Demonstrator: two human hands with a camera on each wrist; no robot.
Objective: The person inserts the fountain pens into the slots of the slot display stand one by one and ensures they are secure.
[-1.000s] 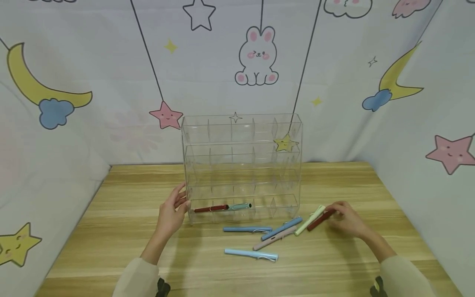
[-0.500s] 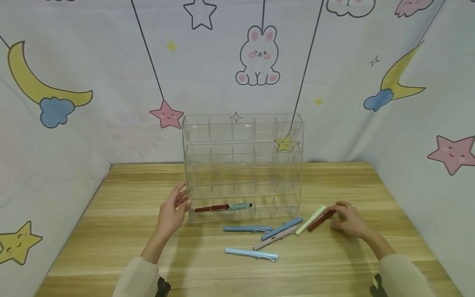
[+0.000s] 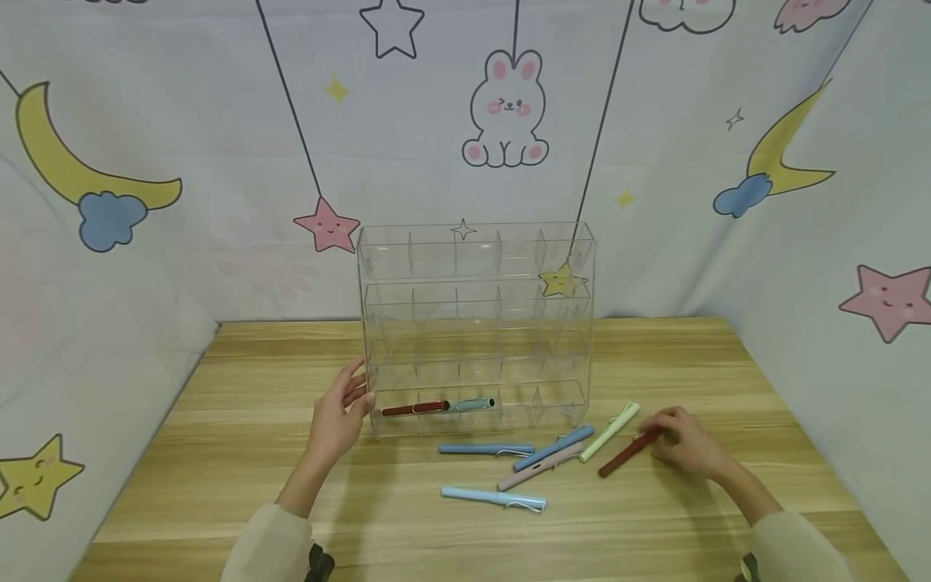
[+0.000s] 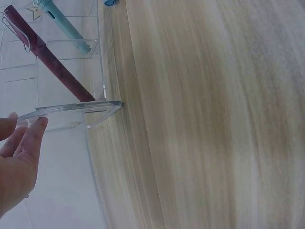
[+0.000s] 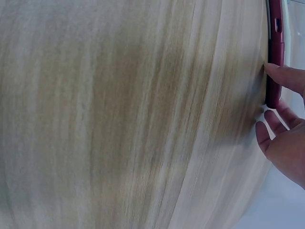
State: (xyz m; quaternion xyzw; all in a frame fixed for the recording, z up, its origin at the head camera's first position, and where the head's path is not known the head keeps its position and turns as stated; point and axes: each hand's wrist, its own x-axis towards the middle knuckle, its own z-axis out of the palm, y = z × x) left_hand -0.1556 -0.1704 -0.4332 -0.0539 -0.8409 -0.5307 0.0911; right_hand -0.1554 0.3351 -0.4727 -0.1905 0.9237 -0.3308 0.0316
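A clear acrylic rack (image 3: 476,315) with tiered compartments stands upright on the table. My left hand (image 3: 339,416) rests its fingers against the rack's left side panel; in the left wrist view the fingertips (image 4: 42,122) lie on its outer face. On the bottom tier lie a dark red pen (image 3: 414,409) and a teal pen (image 3: 471,404), end to end. Right of the rack, my right hand (image 3: 687,443) pinches another dark red pen (image 3: 627,454) near one end between thumb and fingers. In the right wrist view this pen (image 5: 275,52) sits low over the wood.
Before the rack lie two blue pens (image 3: 486,449), a pinkish pen (image 3: 538,467), a light blue pen (image 3: 490,497) and a pale green pen (image 3: 609,432). The wooden table (image 3: 254,388) is bordered by a printed white cloth backdrop (image 3: 240,162).
The right hand has drawn the dark red pen toward the person, away from the pale green pen, opening a gap between them. The left hand and the rack have stayed put.
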